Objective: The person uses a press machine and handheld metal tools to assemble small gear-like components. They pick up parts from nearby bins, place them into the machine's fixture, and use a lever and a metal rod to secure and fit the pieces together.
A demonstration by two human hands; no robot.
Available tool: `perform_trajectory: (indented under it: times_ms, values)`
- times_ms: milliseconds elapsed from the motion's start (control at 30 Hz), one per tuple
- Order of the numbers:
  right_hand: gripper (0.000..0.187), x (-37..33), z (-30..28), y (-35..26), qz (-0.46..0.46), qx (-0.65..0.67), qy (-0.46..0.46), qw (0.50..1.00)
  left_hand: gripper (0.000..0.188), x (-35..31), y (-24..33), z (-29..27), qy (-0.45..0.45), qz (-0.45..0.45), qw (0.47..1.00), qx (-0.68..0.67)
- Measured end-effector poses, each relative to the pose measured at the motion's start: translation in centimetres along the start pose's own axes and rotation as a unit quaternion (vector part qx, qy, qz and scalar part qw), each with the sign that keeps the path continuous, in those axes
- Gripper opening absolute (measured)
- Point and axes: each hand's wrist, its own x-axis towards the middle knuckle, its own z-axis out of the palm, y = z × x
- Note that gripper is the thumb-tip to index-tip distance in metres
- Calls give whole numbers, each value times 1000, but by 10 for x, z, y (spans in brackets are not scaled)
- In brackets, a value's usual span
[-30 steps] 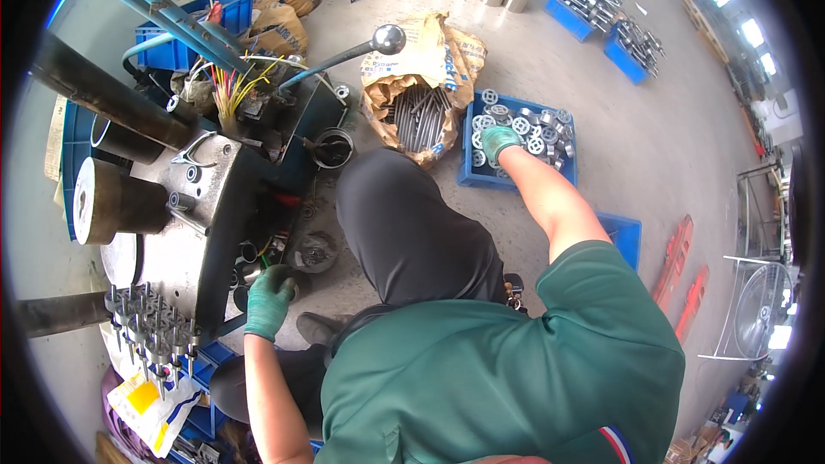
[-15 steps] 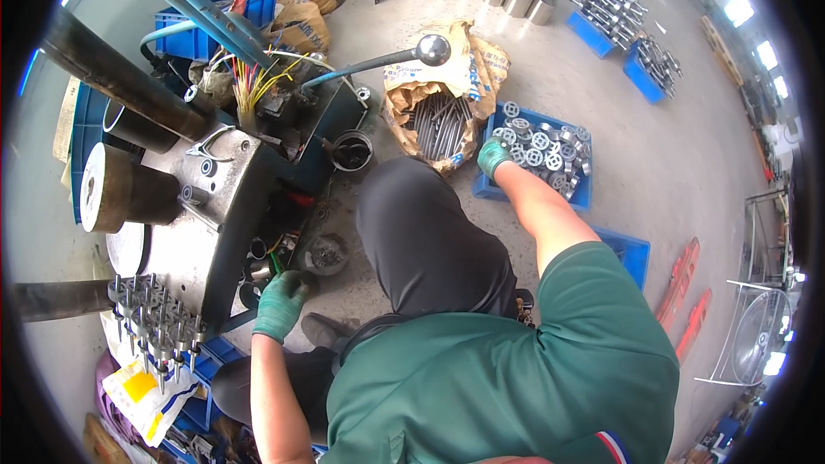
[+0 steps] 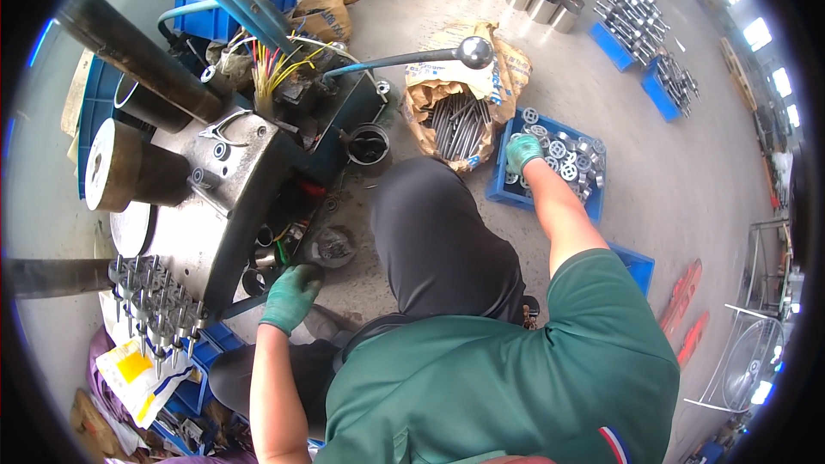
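Observation:
My right hand (image 3: 522, 153), in a green glove, reaches over the near-left part of a blue crate (image 3: 518, 195). Round spoked metal parts (image 3: 567, 153) fill the crate, and the hand lies on some of them. Its fingers point down and are hidden, so any grip cannot be seen. My left hand (image 3: 292, 296), gloved in green with darkened fingertips, hangs beside the lower corner of the metal workbench (image 3: 185, 249). Its fingers are loosely bent, and nothing shows in them. Near that hand, a clear plastic bag (image 3: 332, 247) sits on the floor.
A torn paper sack of metal rods (image 3: 460, 125) stands left of the crate. A lever with a ball end (image 3: 475, 52) juts out over the sack. Upright spindle parts (image 3: 155, 305) stand at the bench's near end. Another blue crate (image 3: 634, 268) lies right of my arm.
My right hand has shifted from the crate's left edge farther in over the round parts. My left hand has moved slightly right. The whole view has swung a little.

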Motion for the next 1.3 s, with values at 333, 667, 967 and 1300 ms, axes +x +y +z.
perform_trajectory:
  times_ms: [333, 667, 967, 1300]
  values:
    - [54, -93, -71, -5, 153, 229, -69, 959, 35, -8, -8, 0, -13, 29, 999, 26]
    - [57, -154, -168, 39, 121, 147, -64, 980, 34, -13, 26, -20, -1, 75, 997, 27]
    - [58, -156, -258, 18, 99, 217, 35, 971, 38, -9, 12, -12, -4, 78, 996, 40]
    - [52, -97, -377, -125, -210, 194, 111, 952, 50, -4, 10, -19, 104, 111, 988, -4]
